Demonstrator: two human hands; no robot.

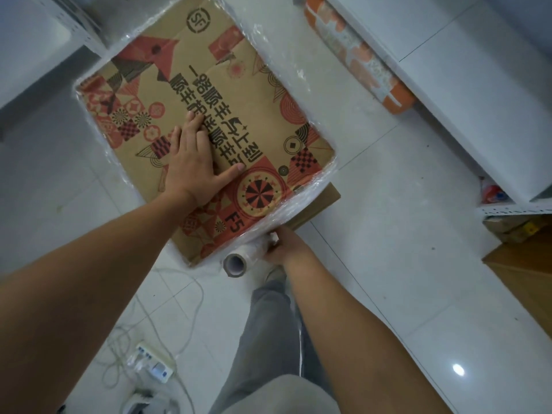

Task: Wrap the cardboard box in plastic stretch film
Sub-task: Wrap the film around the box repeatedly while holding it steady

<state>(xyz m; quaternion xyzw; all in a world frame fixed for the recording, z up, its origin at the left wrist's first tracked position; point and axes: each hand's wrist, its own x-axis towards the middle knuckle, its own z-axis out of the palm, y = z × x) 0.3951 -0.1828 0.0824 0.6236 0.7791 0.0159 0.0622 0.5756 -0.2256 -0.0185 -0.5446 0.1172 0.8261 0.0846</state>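
Right hand [285, 246] grip curled round film roll [245, 258], left hand [194, 156] flat on film-edged cardboard box [268, 94]

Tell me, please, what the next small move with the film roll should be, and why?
Probably carry the roll along the box's near side. The right hand grips it at that edge, the film already bands the sides, and the left hand lies flat on top.
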